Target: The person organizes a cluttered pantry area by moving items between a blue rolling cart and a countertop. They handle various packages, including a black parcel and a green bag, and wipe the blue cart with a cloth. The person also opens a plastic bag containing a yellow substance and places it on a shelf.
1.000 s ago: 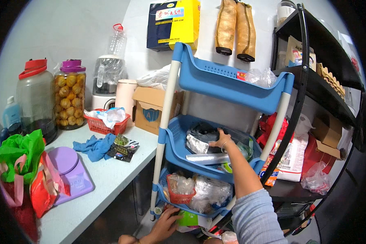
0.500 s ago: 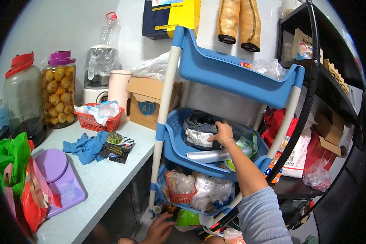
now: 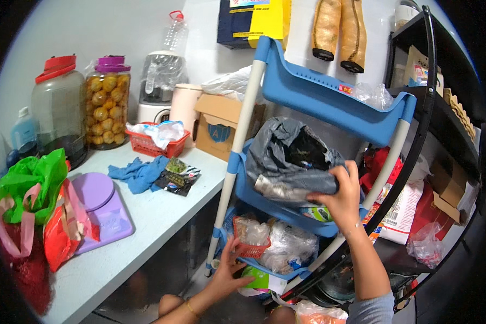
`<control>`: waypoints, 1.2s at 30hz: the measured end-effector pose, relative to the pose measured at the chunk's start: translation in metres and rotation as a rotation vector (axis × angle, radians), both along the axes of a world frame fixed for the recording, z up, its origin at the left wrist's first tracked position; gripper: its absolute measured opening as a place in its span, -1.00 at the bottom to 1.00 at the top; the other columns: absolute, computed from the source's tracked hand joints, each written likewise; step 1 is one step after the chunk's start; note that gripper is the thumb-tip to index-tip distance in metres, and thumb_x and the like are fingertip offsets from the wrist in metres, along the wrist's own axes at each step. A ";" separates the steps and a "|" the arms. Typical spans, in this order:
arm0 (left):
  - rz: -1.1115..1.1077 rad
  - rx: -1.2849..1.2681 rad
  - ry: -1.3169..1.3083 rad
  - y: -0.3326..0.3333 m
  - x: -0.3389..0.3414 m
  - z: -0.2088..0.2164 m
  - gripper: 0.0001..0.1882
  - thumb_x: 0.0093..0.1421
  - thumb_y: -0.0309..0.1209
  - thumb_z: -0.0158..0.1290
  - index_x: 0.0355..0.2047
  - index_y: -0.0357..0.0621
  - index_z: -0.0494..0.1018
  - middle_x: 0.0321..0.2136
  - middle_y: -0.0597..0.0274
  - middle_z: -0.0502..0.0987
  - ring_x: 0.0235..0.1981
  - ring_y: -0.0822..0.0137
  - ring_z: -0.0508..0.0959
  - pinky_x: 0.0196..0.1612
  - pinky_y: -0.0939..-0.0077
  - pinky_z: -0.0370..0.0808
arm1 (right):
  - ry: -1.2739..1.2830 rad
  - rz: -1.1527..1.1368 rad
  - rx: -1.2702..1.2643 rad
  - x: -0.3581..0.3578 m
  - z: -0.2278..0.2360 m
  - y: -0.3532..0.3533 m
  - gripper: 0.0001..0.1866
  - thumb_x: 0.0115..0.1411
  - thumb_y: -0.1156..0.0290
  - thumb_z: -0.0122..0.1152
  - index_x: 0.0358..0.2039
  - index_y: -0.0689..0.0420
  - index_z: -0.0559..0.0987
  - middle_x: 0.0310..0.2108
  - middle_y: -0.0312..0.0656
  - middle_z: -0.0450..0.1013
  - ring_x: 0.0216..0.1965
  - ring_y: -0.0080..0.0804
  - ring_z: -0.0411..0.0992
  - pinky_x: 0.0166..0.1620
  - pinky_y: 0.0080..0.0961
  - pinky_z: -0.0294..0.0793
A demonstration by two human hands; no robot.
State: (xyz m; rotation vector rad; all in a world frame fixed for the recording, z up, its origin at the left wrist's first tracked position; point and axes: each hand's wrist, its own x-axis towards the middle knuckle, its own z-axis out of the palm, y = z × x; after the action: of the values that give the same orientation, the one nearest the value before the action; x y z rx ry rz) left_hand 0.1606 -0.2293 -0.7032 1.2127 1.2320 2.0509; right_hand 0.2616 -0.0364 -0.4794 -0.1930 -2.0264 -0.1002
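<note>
Right hand [image 3: 344, 195] gripping a grey bag [image 3: 291, 173] at the blue rack [image 3: 329, 89]

From here, the bag is hanging over the middle tier [image 3: 278, 209], its long axis sloping from upper left to lower right, its dark mouth facing up and toward the person. A white label [image 3: 286, 190] is running along its lower front. The right hand is pinching its right end between thumb and fingers, the forearm slanting up from the lower right. The left hand [image 3: 227, 270] is hovering with fingers spread, holding nothing I can see, beside a red basket [image 3: 254, 250]; I can't tell whether it is touching. The bag is covering much of the tier, and its dark inside is defying a clear look.
</note>
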 end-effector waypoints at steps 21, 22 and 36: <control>-0.297 0.166 -0.749 -0.043 0.039 -0.119 -0.04 -0.11 0.23 0.00 0.17 -0.13 0.06 0.16 0.16 0.17 0.17 0.10 0.16 0.21 0.05 0.06 | -0.608 0.341 -0.342 0.035 -0.118 -0.110 -0.62 -0.13 0.52 0.27 -0.24 0.20 0.44 -0.27 -0.08 0.32 -0.22 -0.12 0.36 -0.20 -0.38 0.36; -0.272 0.144 -0.713 -0.040 0.039 -0.115 -0.03 -0.11 0.25 -0.01 0.17 -0.12 0.06 0.16 0.15 0.16 0.17 0.09 0.15 0.20 0.02 0.07 | -0.616 0.359 -0.332 0.034 -0.119 -0.104 -0.72 -0.10 0.57 0.21 -0.30 0.20 0.47 -0.35 -0.07 0.35 -0.30 -0.14 0.39 -0.28 -0.38 0.38; -0.294 0.044 -0.979 -0.070 0.017 -0.132 -0.01 -0.18 0.10 0.07 0.19 -0.13 0.00 0.18 0.15 0.11 0.19 0.14 0.12 0.23 0.13 0.03 | -0.600 0.655 -0.510 -0.153 -0.058 -0.077 -0.63 0.11 0.25 0.11 -0.14 0.22 0.44 -0.24 0.04 0.41 -0.19 -0.17 0.41 -0.13 -0.39 0.39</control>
State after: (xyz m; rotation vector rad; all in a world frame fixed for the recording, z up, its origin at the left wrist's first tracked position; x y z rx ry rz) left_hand 0.1774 -0.2995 -0.8354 0.2482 0.4967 2.0112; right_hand 0.1085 -0.1131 -0.5370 0.2204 -2.5731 0.8662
